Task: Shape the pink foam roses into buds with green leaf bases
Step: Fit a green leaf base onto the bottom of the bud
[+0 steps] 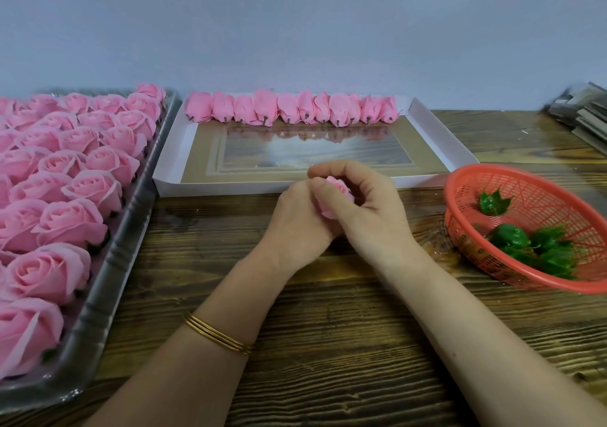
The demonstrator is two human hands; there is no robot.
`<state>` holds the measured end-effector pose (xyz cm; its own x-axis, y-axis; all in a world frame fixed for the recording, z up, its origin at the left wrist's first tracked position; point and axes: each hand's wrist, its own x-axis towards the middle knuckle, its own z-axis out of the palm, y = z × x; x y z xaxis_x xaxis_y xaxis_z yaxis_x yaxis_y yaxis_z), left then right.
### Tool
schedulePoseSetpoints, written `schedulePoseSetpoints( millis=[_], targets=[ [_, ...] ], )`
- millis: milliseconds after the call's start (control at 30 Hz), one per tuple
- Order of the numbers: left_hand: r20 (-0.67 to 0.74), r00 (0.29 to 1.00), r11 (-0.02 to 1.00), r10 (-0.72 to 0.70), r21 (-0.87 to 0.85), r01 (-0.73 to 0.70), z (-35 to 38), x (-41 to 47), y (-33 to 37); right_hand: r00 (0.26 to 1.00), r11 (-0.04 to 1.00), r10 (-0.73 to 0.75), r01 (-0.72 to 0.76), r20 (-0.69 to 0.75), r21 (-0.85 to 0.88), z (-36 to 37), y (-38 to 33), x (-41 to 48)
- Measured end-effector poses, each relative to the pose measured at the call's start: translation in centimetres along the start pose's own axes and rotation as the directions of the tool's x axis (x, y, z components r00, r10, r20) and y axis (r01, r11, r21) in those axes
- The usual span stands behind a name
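Note:
Both hands meet over the middle of the wooden table around one pink foam rose (336, 191). My left hand (300, 226) cups it from the left and below, and my right hand (368, 206) curls over it from the right, thumb and fingers on the petals. Most of the rose is hidden between the palms. Several open pink roses (70, 170) fill a plastic tray (108, 282) at the left. A row of shaped pink buds (289, 107) lies along the far edge of a white box lid (170, 183). Green leaf bases (532, 246) lie in a red basket (460, 193) at the right.
A stack of flat grey packets (584, 111) sits at the far right edge by the wall. Bare wooden tabletop (328, 344) stretches below my forearms. A gold bangle (216, 334) is on my left wrist.

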<state>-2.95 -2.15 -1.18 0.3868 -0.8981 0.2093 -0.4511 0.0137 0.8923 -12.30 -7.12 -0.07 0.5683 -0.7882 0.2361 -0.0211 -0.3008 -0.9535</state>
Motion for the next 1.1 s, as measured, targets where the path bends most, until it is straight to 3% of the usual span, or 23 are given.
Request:
schedulePoseSetpoints(
  millis=[200, 467, 600, 767, 1100],
  targets=[
    [0.001, 1.000, 1.000, -0.005, 0.000, 0.005, -0.1, 0.1, -0.3, 1.000, 1.000, -0.014, 0.015, 0.016, -0.027, 0.0, -0.2, 0.0],
    [0.027, 1.000, 0.998, 0.013, -0.057, -0.011, 0.0, 0.1, -0.6, 0.994, 0.997, 0.044, -0.050, 0.103, 0.057, -0.6, -0.3, 0.0],
    [0.046, 0.998, 0.996, 0.044, -0.074, -0.040, 0.0, 0.2, -0.8, 0.979, 0.972, 0.115, -0.146, 0.168, 0.185, -1.2, 0.1, 0.3],
    [0.032, 0.998, 0.980, 0.062, -0.193, -0.055, 0.0, 0.1, -1.0, 0.970, 0.853, 0.093, -0.194, 0.224, 0.484, -2.1, 0.2, 1.1],
    [0.024, 0.998, 0.973, 0.059, -0.226, -0.052, 0.2, 0.2, -1.0, 0.964, 0.882, 0.096, -0.198, 0.249, 0.427, -1.8, 0.2, 0.9]
  ],
)
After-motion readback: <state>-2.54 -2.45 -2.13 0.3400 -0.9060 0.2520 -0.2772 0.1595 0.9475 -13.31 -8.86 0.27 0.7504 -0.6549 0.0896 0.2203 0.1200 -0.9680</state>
